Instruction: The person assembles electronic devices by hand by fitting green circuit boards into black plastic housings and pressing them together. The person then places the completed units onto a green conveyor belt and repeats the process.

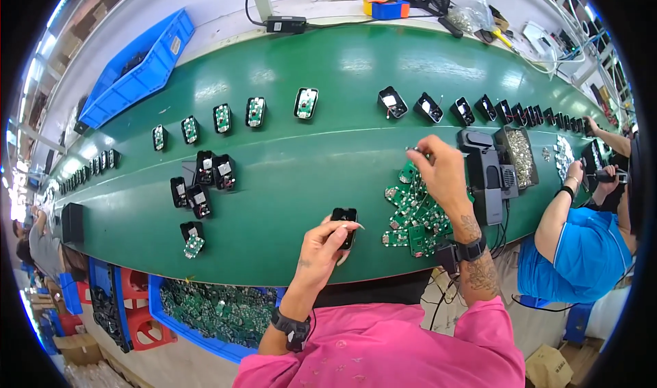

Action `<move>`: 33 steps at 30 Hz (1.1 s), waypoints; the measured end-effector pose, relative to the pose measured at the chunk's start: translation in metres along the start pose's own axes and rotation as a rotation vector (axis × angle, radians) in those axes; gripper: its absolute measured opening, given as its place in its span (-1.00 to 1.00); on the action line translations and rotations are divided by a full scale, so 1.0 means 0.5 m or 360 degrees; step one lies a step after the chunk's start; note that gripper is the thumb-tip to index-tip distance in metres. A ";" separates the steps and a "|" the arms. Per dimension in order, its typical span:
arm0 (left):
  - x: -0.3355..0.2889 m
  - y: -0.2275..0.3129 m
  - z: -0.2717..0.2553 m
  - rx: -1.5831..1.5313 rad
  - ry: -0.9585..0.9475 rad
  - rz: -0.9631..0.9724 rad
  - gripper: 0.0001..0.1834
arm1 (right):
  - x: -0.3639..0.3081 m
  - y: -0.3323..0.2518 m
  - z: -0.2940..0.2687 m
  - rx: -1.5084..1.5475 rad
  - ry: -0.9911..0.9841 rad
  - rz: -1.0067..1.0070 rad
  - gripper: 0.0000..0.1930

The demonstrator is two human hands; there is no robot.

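My left hand (325, 248) grips a small black plastic case (344, 215) near the front edge of the green bench. Its open side faces up, and my fingers hide part of the inside. Over a heap of green circuit boards (419, 227) my right hand (441, 169) is raised, thumb and forefinger pinched together. A small dark bit shows at the fingertips, too little to name. Left of my left hand stands a cluster of black cases (198, 200) with parts inside. In front of them a circuit board (194, 246) leans out of another case.
Cases with boards fitted (255, 112) line the far left; cases without visible boards (429, 107) run right. A grey-black device (484, 176) and a box of small metal parts (518, 148) flank the boards. A blue bin (140, 70) sits back left. A co-worker in blue (585, 251) works at right.
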State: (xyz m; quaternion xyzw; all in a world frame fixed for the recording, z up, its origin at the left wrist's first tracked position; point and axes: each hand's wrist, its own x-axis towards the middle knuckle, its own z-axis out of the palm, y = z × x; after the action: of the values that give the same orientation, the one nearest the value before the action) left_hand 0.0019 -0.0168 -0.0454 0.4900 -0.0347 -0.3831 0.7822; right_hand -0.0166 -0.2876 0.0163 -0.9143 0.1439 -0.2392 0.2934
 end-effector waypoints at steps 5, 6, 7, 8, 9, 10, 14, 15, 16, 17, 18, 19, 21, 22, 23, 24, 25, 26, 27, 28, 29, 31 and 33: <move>0.027 0.034 0.060 0.1045 0.0277 0.0917 -0.84 | -0.035 -0.064 0.000 0.1161 -0.0081 0.0607 -0.87; 0.026 0.046 0.074 0.1221 0.0369 0.0981 -0.86 | -0.047 -0.075 0.004 0.1243 -0.0148 0.0601 -0.89; 0.025 0.055 0.084 0.1398 0.0466 0.1048 -0.88 | -0.057 -0.096 0.007 0.1267 -0.0169 0.0632 -0.89; 0.030 0.053 0.091 0.1381 0.0501 0.1084 -0.93 | -0.069 -0.110 0.009 0.1271 -0.0182 0.0618 -0.90; 0.034 0.055 0.091 0.1378 0.0508 0.1081 -0.93 | -0.079 -0.121 0.013 0.1277 -0.0197 0.0603 -0.90; 0.037 0.057 0.092 0.1472 0.0511 0.1146 -0.93 | -0.088 -0.127 0.017 0.1281 -0.0148 0.0538 -0.91; 0.032 0.064 0.084 0.1376 0.0479 0.1033 -0.93 | -0.098 -0.118 0.019 0.1604 -0.0030 0.0637 -0.90; 0.032 0.061 0.081 0.1378 0.0479 0.1034 -0.93 | -0.103 -0.121 0.021 0.1605 -0.0029 0.0636 -0.90; 0.032 0.053 0.078 0.1317 0.0454 0.1066 -0.93 | -0.114 -0.126 0.023 0.1910 -0.0145 0.0809 -0.90; 0.032 0.049 0.077 0.1257 0.0428 0.1099 -0.93 | -0.124 -0.131 0.027 0.2212 -0.0264 0.0981 -0.90; 0.030 0.048 0.079 0.1258 0.0422 0.1103 -0.93 | -0.131 -0.132 0.041 0.2175 -0.0310 0.0960 -0.91; 0.025 0.049 0.083 0.1209 0.0392 0.1105 -0.93 | -0.137 -0.133 0.051 0.2178 -0.0303 0.0959 -0.91; 0.022 0.047 0.082 0.1166 0.0354 0.1109 -0.92 | -0.145 -0.134 0.061 0.2340 -0.0249 0.0953 -0.87; 0.024 0.043 0.077 0.1177 0.0340 0.1121 -0.92 | -0.147 -0.133 0.062 0.2371 -0.0258 0.0973 -0.86; 0.025 0.041 0.072 0.1189 0.0325 0.1134 -0.91 | -0.149 -0.134 0.065 0.2377 -0.0250 0.0967 -0.86; 0.023 0.042 0.070 0.1195 0.0317 0.1139 -0.91 | -0.151 -0.136 0.069 0.2373 -0.0254 0.0988 -0.86; 0.023 0.042 0.069 0.1164 0.0295 0.1145 -0.91 | -0.153 -0.136 0.070 0.2365 -0.0254 0.1011 -0.86; 0.023 0.041 0.069 0.1133 0.0272 0.1151 -0.90 | -0.156 -0.133 0.071 0.2369 -0.0243 0.1006 -0.86; 0.023 0.042 0.071 0.1136 0.0262 0.1154 -0.90 | -0.158 -0.131 0.072 0.2374 -0.0221 0.1014 -0.85; 0.020 0.045 0.073 0.1048 0.0249 0.1104 -0.91 | -0.159 -0.131 0.072 0.2381 -0.0205 0.1021 -0.85; 0.019 0.048 0.075 0.0960 0.0236 0.1052 -0.91 | -0.161 -0.133 0.072 0.2386 -0.0202 0.1016 -0.85; 0.027 0.045 0.067 0.1068 0.0166 0.1154 -0.89 | -0.166 -0.141 0.074 0.2241 -0.0206 0.1019 -0.89; 0.026 0.044 0.067 0.1174 0.0095 0.1254 -0.85 | -0.168 -0.141 0.078 0.2096 -0.0165 0.0966 -0.88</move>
State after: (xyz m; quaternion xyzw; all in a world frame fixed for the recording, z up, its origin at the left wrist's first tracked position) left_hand 0.0092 -0.0450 -0.0150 0.6926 -0.3259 -0.0091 0.6435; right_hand -0.0587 -0.1801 0.0012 -0.4780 0.2034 -0.1407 0.8428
